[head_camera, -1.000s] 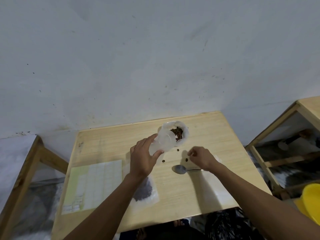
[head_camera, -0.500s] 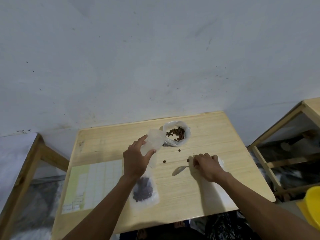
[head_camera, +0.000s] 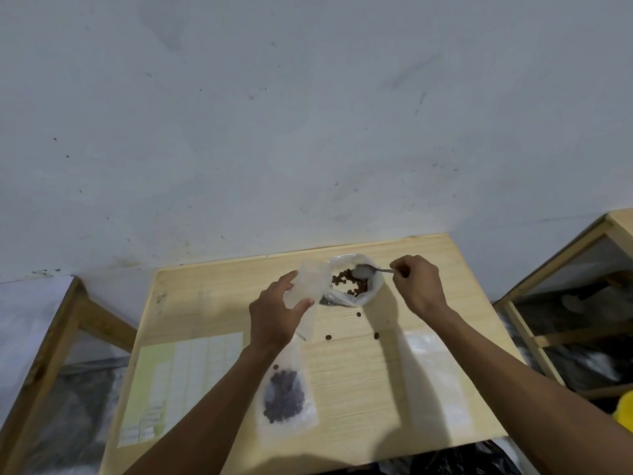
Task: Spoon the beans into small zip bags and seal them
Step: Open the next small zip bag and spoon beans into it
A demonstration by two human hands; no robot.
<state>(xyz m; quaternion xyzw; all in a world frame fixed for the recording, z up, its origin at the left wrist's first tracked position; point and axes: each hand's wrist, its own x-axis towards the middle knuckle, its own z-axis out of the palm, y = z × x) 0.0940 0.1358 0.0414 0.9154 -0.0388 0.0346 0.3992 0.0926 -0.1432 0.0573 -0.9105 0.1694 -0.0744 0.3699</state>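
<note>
Right hand lifted spoon off table, now over bean bag.

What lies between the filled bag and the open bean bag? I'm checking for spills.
Head view: loose beans on the bare wooden table, and the left hand.

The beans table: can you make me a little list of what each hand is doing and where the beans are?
Left hand: holds an empty zip bag upright
Right hand: holds the spoon, bowl over the bean bag
Filled bag: lies flat on the table
Loose beans: three on the table
Empty bags: flat, under the right arm
</note>
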